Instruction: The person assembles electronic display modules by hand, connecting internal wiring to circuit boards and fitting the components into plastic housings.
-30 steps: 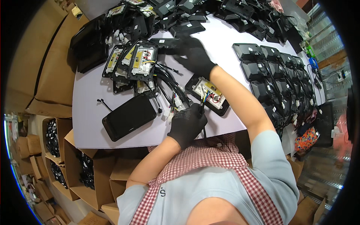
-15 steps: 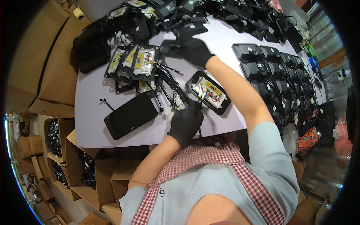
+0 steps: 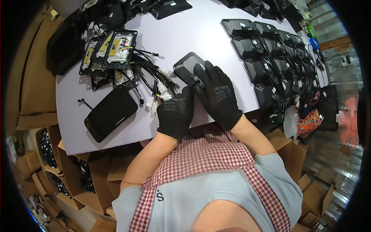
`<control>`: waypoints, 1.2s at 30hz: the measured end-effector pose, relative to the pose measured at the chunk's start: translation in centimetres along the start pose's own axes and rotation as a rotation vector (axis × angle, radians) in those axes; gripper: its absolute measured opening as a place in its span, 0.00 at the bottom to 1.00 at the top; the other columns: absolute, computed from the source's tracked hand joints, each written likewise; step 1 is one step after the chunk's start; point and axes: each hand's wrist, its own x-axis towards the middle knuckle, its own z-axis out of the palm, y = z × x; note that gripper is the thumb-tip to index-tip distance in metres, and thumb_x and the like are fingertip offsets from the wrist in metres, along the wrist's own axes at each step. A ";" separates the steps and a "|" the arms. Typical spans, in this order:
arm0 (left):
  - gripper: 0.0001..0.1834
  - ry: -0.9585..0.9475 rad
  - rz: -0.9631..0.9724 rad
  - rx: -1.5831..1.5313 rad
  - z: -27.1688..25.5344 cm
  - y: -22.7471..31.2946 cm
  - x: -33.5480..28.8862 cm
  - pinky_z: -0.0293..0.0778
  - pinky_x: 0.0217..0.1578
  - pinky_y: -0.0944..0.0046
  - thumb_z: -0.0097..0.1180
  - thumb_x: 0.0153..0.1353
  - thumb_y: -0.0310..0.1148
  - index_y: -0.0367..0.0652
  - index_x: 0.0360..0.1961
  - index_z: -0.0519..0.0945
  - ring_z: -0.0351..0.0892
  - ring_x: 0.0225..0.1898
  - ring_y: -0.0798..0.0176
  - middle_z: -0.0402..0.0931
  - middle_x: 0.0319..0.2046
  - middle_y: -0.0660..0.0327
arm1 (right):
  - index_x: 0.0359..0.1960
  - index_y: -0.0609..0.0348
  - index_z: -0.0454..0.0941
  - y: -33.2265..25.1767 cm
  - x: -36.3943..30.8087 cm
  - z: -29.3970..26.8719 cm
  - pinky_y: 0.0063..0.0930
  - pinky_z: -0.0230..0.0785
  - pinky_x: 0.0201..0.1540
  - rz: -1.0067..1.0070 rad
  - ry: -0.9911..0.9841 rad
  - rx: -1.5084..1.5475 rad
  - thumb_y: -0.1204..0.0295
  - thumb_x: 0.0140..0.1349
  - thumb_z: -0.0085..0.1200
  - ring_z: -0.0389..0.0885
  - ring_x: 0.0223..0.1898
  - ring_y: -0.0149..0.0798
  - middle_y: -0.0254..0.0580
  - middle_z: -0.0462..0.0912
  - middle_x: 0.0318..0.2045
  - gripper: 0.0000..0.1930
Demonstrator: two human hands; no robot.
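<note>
A black plastic cover point(image 3: 188, 65) lies tilted near the middle of the table, back side up. From its right, my right hand point(image 3: 219, 92) in a black glove grips it, fingers bent over the top and thumb at the near edge. My left hand point(image 3: 176, 111), gloved too, is closed at the cover's near corner; what its fingers pinch is hidden. Black cables with white connectors point(image 3: 164, 92) lie beside it. The circuit-board panel seen earlier here is out of sight under the cover and hands. To the left lies a glossy black panel point(image 3: 112, 113).
Several panels with exposed boards point(image 3: 118, 49) are stacked at the left. Rows of black housings point(image 3: 251, 48) with cables fill the right side. More black housings point(image 3: 170, 8) lie along the far edge. Cardboard boxes point(image 3: 92, 181) holding black parts stand below the table's left.
My right hand has come back toward me with the black cover, over the spot of the open board panel. My left hand has moved up to the cover's near corner. The view has shifted.
</note>
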 end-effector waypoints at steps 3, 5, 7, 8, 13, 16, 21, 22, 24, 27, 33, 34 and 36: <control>0.05 -0.014 -0.001 -0.005 0.0 0.0 0.0 0.72 0.25 0.50 0.50 0.65 0.33 0.47 0.41 0.74 0.82 0.28 0.48 0.80 0.25 0.55 | 0.59 0.57 0.68 -0.7 -0.3 -0.9 0.46 0.65 0.50 0.050 -0.038 0.034 0.66 0.60 0.54 0.71 0.50 0.51 0.51 0.70 0.56 0.25; 0.05 -0.017 0.016 -0.007 0.1 -0.3 -0.1 0.73 0.26 0.50 0.50 0.66 0.33 0.47 0.41 0.74 0.82 0.29 0.48 0.80 0.26 0.55 | 0.60 0.57 0.67 -0.4 -0.4 -0.1 0.46 0.65 0.50 0.042 -0.033 0.004 0.66 0.59 0.55 0.71 0.51 0.51 0.52 0.69 0.57 0.27; 0.05 0.070 0.069 -0.011 0.7 -0.7 -0.1 0.71 0.22 0.53 0.50 0.65 0.34 0.47 0.38 0.74 0.81 0.24 0.53 0.79 0.23 0.59 | 0.62 0.57 0.66 -0.4 -0.5 -0.2 0.46 0.65 0.51 0.033 -0.028 -0.028 0.66 0.58 0.56 0.70 0.52 0.51 0.52 0.68 0.58 0.29; 0.04 0.053 0.068 -0.016 0.7 -0.8 0.0 0.72 0.22 0.54 0.51 0.64 0.33 0.46 0.37 0.74 0.81 0.25 0.52 0.79 0.23 0.58 | 0.62 0.58 0.67 -0.6 -0.4 -0.7 0.48 0.65 0.52 0.053 -0.078 -0.032 0.66 0.60 0.54 0.71 0.52 0.54 0.55 0.69 0.58 0.27; 0.04 0.118 0.103 -0.217 0.0 -1.0 0.3 0.72 0.27 0.52 0.52 0.65 0.32 0.44 0.38 0.77 0.81 0.28 0.50 0.80 0.28 0.53 | 0.64 0.55 0.67 -0.8 -0.6 -0.2 0.50 0.65 0.54 0.068 -0.141 -0.130 0.66 0.62 0.52 0.69 0.56 0.56 0.56 0.67 0.61 0.27; 0.08 0.181 0.099 -0.354 1.2 -1.8 0.7 0.72 0.28 0.53 0.52 0.67 0.34 0.41 0.36 0.79 0.80 0.27 0.50 0.79 0.27 0.51 | 0.63 0.52 0.67 -0.8 -0.9 0.0 0.50 0.63 0.54 0.056 -0.121 -0.128 0.62 0.55 0.60 0.68 0.57 0.54 0.53 0.68 0.59 0.32; 0.12 -0.059 -0.035 -0.641 -1.0 -1.6 1.2 0.71 0.27 0.62 0.52 0.69 0.37 0.38 0.36 0.79 0.79 0.26 0.62 0.79 0.25 0.55 | 0.63 0.47 0.68 0.3 -1.0 0.2 0.51 0.63 0.54 0.042 -0.126 -0.084 0.60 0.54 0.62 0.68 0.57 0.54 0.54 0.69 0.58 0.32; 0.13 -0.182 -0.187 -0.799 -1.6 -1.5 1.4 0.71 0.28 0.64 0.52 0.69 0.38 0.38 0.38 0.80 0.78 0.26 0.65 0.78 0.24 0.57 | 0.63 0.47 0.68 0.6 -1.0 0.1 0.51 0.63 0.54 0.048 -0.122 -0.084 0.60 0.54 0.62 0.68 0.57 0.54 0.54 0.69 0.58 0.32; 0.14 -0.312 -0.346 -0.944 -3.1 -1.5 1.4 0.70 0.28 0.66 0.52 0.70 0.39 0.38 0.39 0.80 0.78 0.26 0.68 0.78 0.23 0.59 | 0.61 0.45 0.70 0.9 -1.2 -0.5 0.49 0.66 0.51 -0.030 -0.062 -0.049 0.60 0.51 0.64 0.71 0.55 0.53 0.53 0.70 0.56 0.32; 0.14 -0.525 -0.437 -0.996 -5.3 -2.4 1.8 0.75 0.35 0.64 0.56 0.67 0.36 0.39 0.48 0.80 0.81 0.32 0.61 0.81 0.30 0.56 | 0.63 0.48 0.68 2.1 -0.6 -1.1 0.49 0.71 0.48 -0.027 -0.160 0.077 0.66 0.47 0.66 0.73 0.52 0.57 0.55 0.70 0.56 0.37; 0.51 0.000 0.515 0.024 -6.6 -0.9 4.7 0.62 0.63 0.46 0.72 0.42 0.34 0.39 0.70 0.61 0.66 0.62 0.39 0.68 0.61 0.47 | 0.52 0.54 0.76 2.3 1.3 -4.6 0.45 0.73 0.40 -0.401 -0.019 0.393 0.68 0.35 0.68 0.78 0.37 0.52 0.50 0.78 0.41 0.34; 0.51 0.005 0.518 0.030 -7.1 -0.7 5.0 0.62 0.63 0.46 0.72 0.42 0.34 0.39 0.70 0.61 0.66 0.62 0.39 0.68 0.61 0.47 | 0.53 0.55 0.76 1.8 1.2 -5.5 0.45 0.74 0.41 -0.378 0.011 0.356 0.69 0.31 0.68 0.79 0.39 0.54 0.53 0.78 0.46 0.38; 0.51 -0.116 0.523 -0.091 -7.8 0.3 6.3 0.67 0.58 0.46 0.74 0.40 0.43 0.37 0.66 0.65 0.69 0.58 0.41 0.69 0.58 0.45 | 0.56 0.56 0.75 2.3 1.1 -6.5 0.45 0.73 0.45 -0.353 0.031 0.389 0.68 0.33 0.69 0.78 0.45 0.55 0.55 0.76 0.51 0.39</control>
